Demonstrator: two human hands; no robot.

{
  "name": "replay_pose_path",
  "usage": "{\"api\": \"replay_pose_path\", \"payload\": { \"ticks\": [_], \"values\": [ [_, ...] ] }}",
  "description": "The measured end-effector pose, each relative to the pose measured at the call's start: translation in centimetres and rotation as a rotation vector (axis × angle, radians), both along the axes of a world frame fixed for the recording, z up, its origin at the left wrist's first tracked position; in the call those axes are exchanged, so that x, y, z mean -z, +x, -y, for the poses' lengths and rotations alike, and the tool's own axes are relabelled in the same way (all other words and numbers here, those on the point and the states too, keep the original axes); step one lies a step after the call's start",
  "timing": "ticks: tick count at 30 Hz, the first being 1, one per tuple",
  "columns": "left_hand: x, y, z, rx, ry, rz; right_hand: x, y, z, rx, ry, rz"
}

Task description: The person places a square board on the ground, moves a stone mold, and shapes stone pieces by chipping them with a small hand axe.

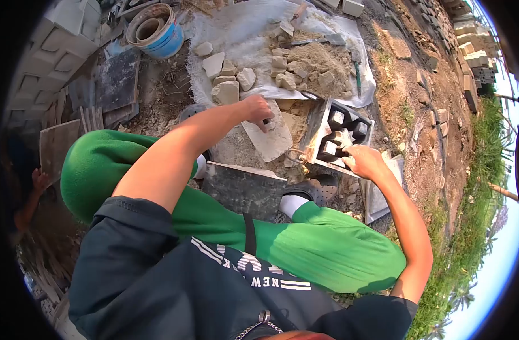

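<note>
My left hand (258, 111) is closed in a fist above a pale, dusty flat slab (269, 139). A dark bit shows by its fingers, but what it grips I cannot make out. My right hand (364, 161) reaches over the near edge of a metal block mould (321, 127), its fingers bent together at the inside. Whatever they pinch is hidden. Inside the mould stand several square posts with pale tops, and a pale lump (343, 137) lies among them. A metal ring handle (296, 156) sticks out at the mould's left side.
A white sheet (236, 28) carries pale stones (225, 90), a sandy heap (321, 62), a trowel (333, 39) and a green-handled tool (358, 79). A blue bucket (166, 42) stands left. A dark board (242, 187) lies between my feet. Another person's hand (39, 179) shows far left.
</note>
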State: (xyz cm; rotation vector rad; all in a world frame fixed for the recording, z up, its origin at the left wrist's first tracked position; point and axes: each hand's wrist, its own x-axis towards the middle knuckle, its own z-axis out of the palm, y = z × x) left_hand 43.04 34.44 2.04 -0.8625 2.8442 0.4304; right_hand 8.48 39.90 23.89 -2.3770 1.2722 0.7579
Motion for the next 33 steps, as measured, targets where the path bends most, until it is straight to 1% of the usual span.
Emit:
{"api": "replay_pose_path", "payload": {
  "ticks": [2, 3, 5, 7, 8, 10, 12, 13, 14, 16, 17, 18, 19, 20, 21, 22, 23, 24, 25, 26, 28, 29, 30, 31, 32, 33],
  "values": [
    [-2.4, 0.2, -0.2, 0.028, 0.122, 0.079, 0.0, -0.9, -0.7, 0.085, 0.048, -0.07],
    [-1.3, 0.5, -0.2, 0.058, 0.067, -0.059, 0.1, -1.4, -1.1, 0.136, 0.058, -0.08],
    [-3.8, 0.8, 0.4, 0.065, 0.073, -0.05, 1.0, -2.5, -1.3, 0.242, 0.108, -0.081],
    [-5.9, 1.0, 1.0, 0.061, 0.12, -0.013, 1.8, -3.0, -1.6, 0.256, 0.144, -0.084],
    [-6.4, 1.2, 1.6, 0.074, 0.092, -0.043, 2.2, -3.1, -1.9, 0.271, 0.173, -0.095],
    [-9.2, 1.3, 2.9, 0.054, 0.108, 0.021, 2.6, -2.4, -2.2, 0.274, 0.204, -0.106],
    [-11.6, 1.5, 4.6, 0.02, 0.11, 0.005, 3.2, -1.8, -2.2, 0.217, 0.222, -0.093],
    [-13.1, 1.6, 5.4, -0.032, 0.141, 0.033, 3.5, -1.5, -1.9, 0.216, 0.262, -0.094],
    [-14.7, 1.8, 6.2, -0.049, 0.119, 0.05, 3.6, -1.2, -1.7, 0.218, 0.259, -0.091],
    [-15.6, 2.4, 8.2, -0.151, 0.134, 0.099, 3.5, -0.1, -1.3, 0.203, 0.269, -0.063],
    [-15.9, 2.9, 8.9, -0.151, 0.13, 0.1, 3.4, 0.0, -1.3, 0.203, 0.239, -0.02],
    [-15.9, 3.7, 9.7, -0.238, 0.12, 0.077, 3.4, 0.1, -1.2, 0.202, 0.235, -0.018],
    [-15.6, 4.6, 10.6, -0.325, 0.112, 0.054, 3.5, 0.2, -1.1, 0.22, 0.242, 0.023],
    [-14.9, 5.6, 11.4, -0.325, 0.112, 0.057, 3.7, 0.3, -1.1, 0.24, 0.252, 0.065],
    [-13.6, 6.6, 12.4, -0.441, 0.119, 0.019, 4.9, -0.7, -1.3, 0.266, 0.256, 0.132],
    [-12.4, 7.6, 13.2, -0.557, 0.126, -0.02, 4.9, -0.7, -1.5, 0.269, 0.257, 0.133],
    [-11.1, 8.6, 14.0, -0.554, 0.128, -0.02, 4.9, -0.7, -1.6, 0.284, 0.267, 0.143],
    [-9.8, 9.4, 14.4, -0.653, 0.128, -0.081, 4.9, -0.6, -1.8, 0.301, 0.281, 0.15],
    [-8.8, 10.1, 14.8, -0.753, 0.125, -0.144, 4.5, -0.1, -1.6, 0.318, 0.349, 0.106],
    [-7.7, 10.6, 15.2, -0.75, 0.133, -0.146, 4.4, 0.0, -1.6, 0.322, 0.355, 0.101],
    [-5.2, 11.5, 15.8, -1.015, 0.189, -0.272, 4.5, 0.1, -1.9, 0.302, 0.338, 0.045],
    [-3.0, 12.4, 16.5, -1.011, 0.201, -0.272, 5.1, -0.1, -1.8, 0.284, 0.363, 0.03],
    [0.2, 13.6, 17.9, -1.048, 0.167, -0.348, 5.0, 0.0, -1.4, 0.288, 0.364, 0.024],
    [2.1, 14.1, 18.2, -1.085, 0.139, -0.42, 4.7, 0.2, -1.5, 0.279, 0.36, 0.052],
    [1.9, 14.1, 18.1, -1.082, 0.146, -0.424, 4.4, 0.3, -1.6, 0.268, 0.35, 0.08],
    [1.3, 14.1, 17.9, -1.032, 0.124, -0.416, 4.6, 0.2, -1.8, 0.203, 0.284, 0.155]
  ]
}}
